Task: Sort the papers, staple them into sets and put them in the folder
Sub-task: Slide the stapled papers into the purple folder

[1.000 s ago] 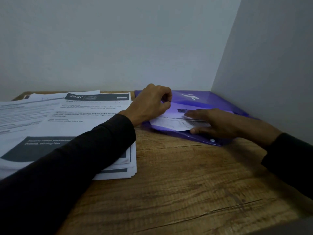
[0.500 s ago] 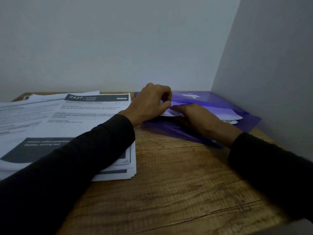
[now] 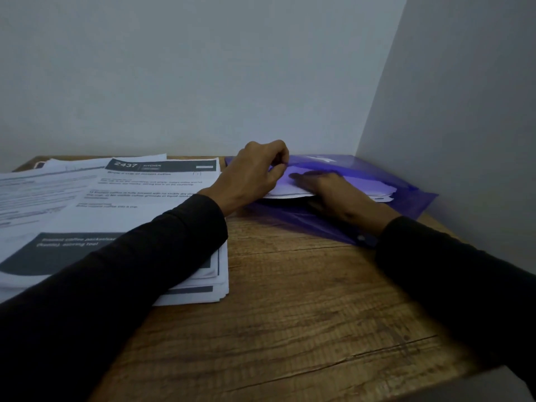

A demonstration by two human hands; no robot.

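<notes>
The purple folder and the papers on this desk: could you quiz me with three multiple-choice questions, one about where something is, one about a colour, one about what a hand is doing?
1. Where does the folder lie?
A. In the far right corner of the desk, by the walls
B. On top of the big paper stack
C. At the near edge of the desk

2. What colour is the folder?
A. Green
B. Purple
C. Red

3. What is the left hand doing?
A. Lying flat on the bare wood
B. Pinching up the folder's cover
C. Holding a stapler

Answers:
1 A, it sits where the two walls meet, apart from the paper stack.
2 B, its translucent plastic is purple.
3 B, its curled fingers pinch the cover's edge while the right hand lies flat on the white sheets going inside.
</notes>
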